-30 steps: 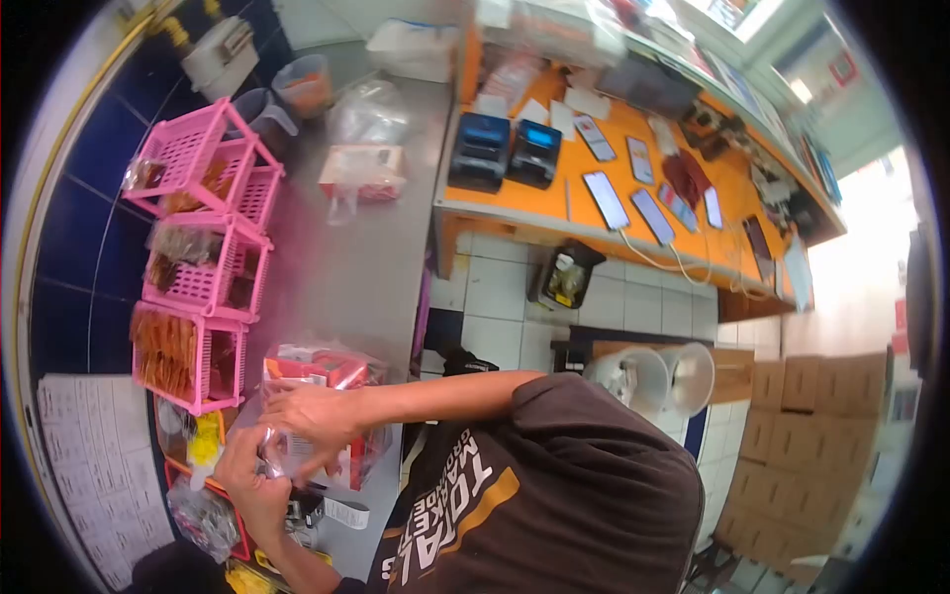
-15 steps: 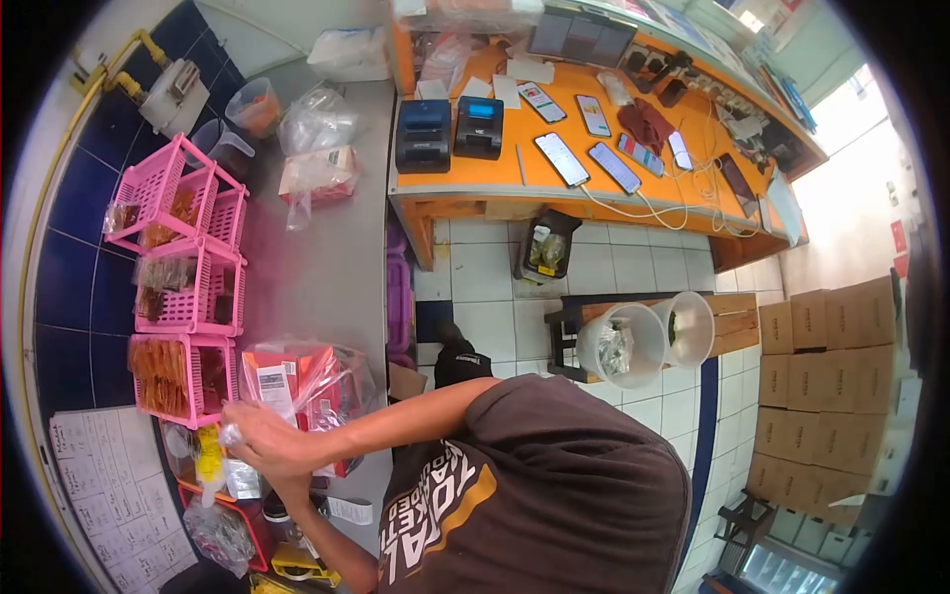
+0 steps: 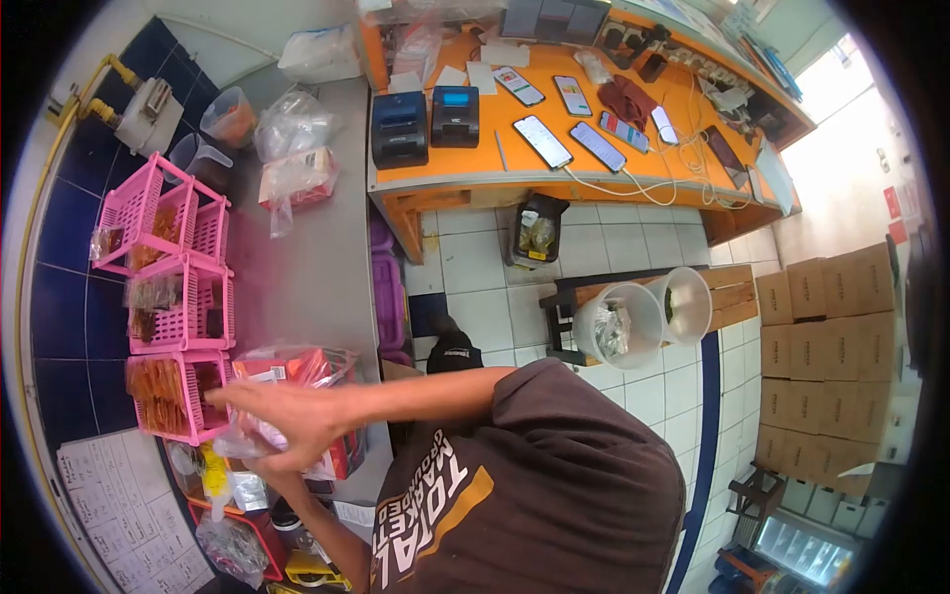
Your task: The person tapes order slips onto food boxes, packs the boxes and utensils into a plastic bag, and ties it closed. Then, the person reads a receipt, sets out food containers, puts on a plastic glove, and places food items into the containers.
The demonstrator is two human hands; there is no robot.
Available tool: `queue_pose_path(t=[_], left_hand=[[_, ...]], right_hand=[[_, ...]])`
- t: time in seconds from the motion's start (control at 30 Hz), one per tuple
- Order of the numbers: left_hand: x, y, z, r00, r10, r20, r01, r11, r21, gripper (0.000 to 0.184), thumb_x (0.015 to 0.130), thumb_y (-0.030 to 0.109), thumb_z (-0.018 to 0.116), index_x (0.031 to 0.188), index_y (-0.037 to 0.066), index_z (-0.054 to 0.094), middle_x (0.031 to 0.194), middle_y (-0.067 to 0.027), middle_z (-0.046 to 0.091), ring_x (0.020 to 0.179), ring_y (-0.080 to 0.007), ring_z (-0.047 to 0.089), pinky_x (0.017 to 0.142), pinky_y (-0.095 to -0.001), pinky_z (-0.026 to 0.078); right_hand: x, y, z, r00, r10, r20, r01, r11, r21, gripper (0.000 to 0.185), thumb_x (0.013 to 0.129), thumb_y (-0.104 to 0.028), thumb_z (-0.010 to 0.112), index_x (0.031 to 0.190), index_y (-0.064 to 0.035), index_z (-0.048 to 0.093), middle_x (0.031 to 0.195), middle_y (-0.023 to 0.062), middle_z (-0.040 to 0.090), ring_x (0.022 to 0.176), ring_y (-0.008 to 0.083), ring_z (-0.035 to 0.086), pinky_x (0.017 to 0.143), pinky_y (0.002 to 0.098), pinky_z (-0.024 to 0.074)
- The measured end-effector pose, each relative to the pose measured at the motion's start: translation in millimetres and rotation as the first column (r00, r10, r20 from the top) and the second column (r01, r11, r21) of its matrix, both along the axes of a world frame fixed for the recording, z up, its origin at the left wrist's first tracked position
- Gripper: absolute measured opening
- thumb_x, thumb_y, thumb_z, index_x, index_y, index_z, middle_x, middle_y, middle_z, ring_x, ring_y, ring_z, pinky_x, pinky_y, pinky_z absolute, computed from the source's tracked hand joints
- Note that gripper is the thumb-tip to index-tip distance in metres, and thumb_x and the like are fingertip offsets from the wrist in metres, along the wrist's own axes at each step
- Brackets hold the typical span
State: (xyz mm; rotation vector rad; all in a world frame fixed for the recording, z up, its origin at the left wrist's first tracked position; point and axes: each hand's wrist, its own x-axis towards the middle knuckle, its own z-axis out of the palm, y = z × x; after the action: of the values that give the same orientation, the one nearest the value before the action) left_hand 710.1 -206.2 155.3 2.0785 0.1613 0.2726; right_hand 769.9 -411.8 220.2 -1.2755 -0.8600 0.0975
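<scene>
My right hand [image 3: 307, 414] reaches across from the upper arm, its fingers stretched out flat over crumpled clear plastic. Just below it, my left hand [image 3: 287, 463] is closed on a clear plastic bag [image 3: 240, 436]; part of that hand is hidden. A red package in clear wrap [image 3: 315, 364] lies on the grey counter beside and partly beneath my right hand. Close to my fingertips stands a pink basket [image 3: 210, 401] with flat orange-brown packets [image 3: 158, 391].
More pink baskets [image 3: 183, 302] stand along the wall. Farther up the grey counter [image 3: 297, 257] are a red-and-white box [image 3: 297, 178] and plastic jugs. An orange desk [image 3: 455, 178] holds two printers and several phones. Clear tubs [image 3: 621, 327] sit on a wooden bench.
My hands, pressed together before, have come apart a little. The right hand's fingers have straightened and spread over the plastic. The whole view has shifted slightly.
</scene>
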Motion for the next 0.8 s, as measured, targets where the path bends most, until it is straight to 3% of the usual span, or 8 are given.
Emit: queue_pose_path(t=[0.03, 0.1, 0.23, 0.37, 0.4, 0.5, 0.63, 0.8], left_hand=[[2.7, -3.1, 7.2, 1.0, 0.019, -0.003, -0.019, 0.999, -0.026, 0.073, 0.095, 0.038, 0.063, 0.148, -0.003, 0.036, 0.148, -0.0185, 0.043, 0.133, -0.0287, 0.044, 0.113, -0.0397, 0.032], [5.5, -9.5, 21.7, 0.999, 0.044, -0.02, -0.045, 0.997, -0.067, 0.068, 0.098, 0.04, 0.06, 0.147, -0.004, 0.04, 0.147, -0.0183, 0.045, 0.132, -0.0284, 0.045, 0.112, -0.0394, 0.033], [10.9, -47.3, 54.0, 0.986, 0.158, -0.052, -0.162, 0.982, -0.094, 0.052, 0.109, 0.036, 0.035, 0.138, -0.004, 0.053, 0.138, -0.0167, 0.056, 0.128, -0.026, 0.05, 0.111, -0.0376, 0.035], [15.0, -31.1, 44.1, 0.993, 0.071, -0.091, -0.087, 0.979, -0.183, 0.052, 0.108, 0.036, 0.04, 0.14, -0.004, 0.05, 0.143, -0.0164, 0.053, 0.13, -0.0248, 0.05, 0.11, -0.0373, 0.036], [13.1, -32.7, 44.4, 0.998, 0.052, -0.041, -0.051, 0.998, 0.022, 0.052, 0.108, 0.034, 0.04, 0.136, -0.007, 0.053, 0.141, -0.0212, 0.055, 0.13, -0.0293, 0.053, 0.108, -0.0383, 0.039], [3.6, -36.1, 54.6, 0.994, 0.088, -0.067, -0.039, 0.845, 0.534, 0.049, 0.107, 0.029, 0.042, 0.13, -0.011, 0.056, 0.134, -0.0263, 0.059, 0.124, -0.0358, 0.058, 0.104, -0.04, 0.043], [-9.5, -44.2, 63.8, 0.979, 0.189, -0.074, -0.095, 0.75, 0.655, 0.045, 0.106, 0.024, 0.042, 0.124, -0.013, 0.059, 0.125, -0.0294, 0.062, 0.117, -0.0426, 0.06, 0.102, -0.0418, 0.045], [-19.5, -37.0, 59.1, 0.982, -0.085, 0.169, -0.018, 0.848, 0.53, 0.045, 0.104, 0.023, 0.045, 0.131, -0.011, 0.055, 0.127, -0.0273, 0.062, 0.116, -0.0381, 0.061, 0.101, -0.0427, 0.046]], right_hand=[[9.1, -3.3, -10.0, 1.0, -0.008, 0.002, 0.008, 1.0, -0.007, 0.095, 0.073, -0.04, 0.078, 0.139, 0.0116, 0.033, 0.138, 0.0324, 0.043, 0.136, 0.043, 0.041, 0.115, 0.053, 0.0278], [33.7, -1.1, -45.0, 0.768, -0.195, 0.61, 0.468, 0.82, -0.329, 0.138, 0.045, -0.067, 0.086, 0.14, 0.0175, 0.033, 0.134, 0.0351, 0.048, 0.133, 0.0467, 0.044, 0.12, 0.0505, 0.0238], [30.8, 38.7, -60.8, 0.745, -0.152, 0.649, 0.513, 0.753, -0.413, 0.147, 0.038, -0.078, 0.08, 0.137, 0.0212, 0.037, 0.144, 0.0403, 0.037, 0.14, 0.0487, 0.035, 0.122, 0.0513, 0.0174], [22.5, 62.8, -72.8, 0.741, -0.157, 0.653, 0.555, 0.691, -0.464, 0.15, 0.035, -0.076, 0.079, 0.141, 0.0205, 0.034, 0.15, 0.0394, 0.029, 0.146, 0.0472, 0.025, 0.124, 0.0505, 0.0103], [20.4, 72.6, -81.4, 0.663, -0.193, 0.723, 0.656, 0.615, -0.437, 0.121, 0.056, -0.064, 0.073, 0.137, 0.02, 0.04, 0.149, 0.0396, 0.032, 0.146, 0.0465, 0.026, 0.124, 0.0504, 0.0105], [11.4, 98.4, -94.4, 0.618, -0.4, 0.677, 0.738, 0.592, -0.324, 0.083, 0.077, -0.046, 0.06, 0.129, 0.0173, 0.048, 0.146, 0.0377, 0.038, 0.145, 0.0462, 0.029, 0.123, 0.0516, 0.0124], [4.5, 122.8, -97.6, 0.708, -0.525, 0.473, 0.692, 0.65, -0.314, 0.056, 0.088, -0.028, 0.049, 0.124, 0.0139, 0.053, 0.143, 0.0352, 0.043, 0.144, 0.045, 0.032, 0.123, 0.0516, 0.0151], [1.7, 121.9, -86.4, 0.744, -0.599, 0.296, 0.667, 0.696, -0.265, 0.031, 0.088, -0.02, 0.051, 0.101, 0.0064, 0.059, 0.126, 0.0322, 0.057, 0.135, 0.0411, 0.045, 0.12, 0.0461, 0.026]])
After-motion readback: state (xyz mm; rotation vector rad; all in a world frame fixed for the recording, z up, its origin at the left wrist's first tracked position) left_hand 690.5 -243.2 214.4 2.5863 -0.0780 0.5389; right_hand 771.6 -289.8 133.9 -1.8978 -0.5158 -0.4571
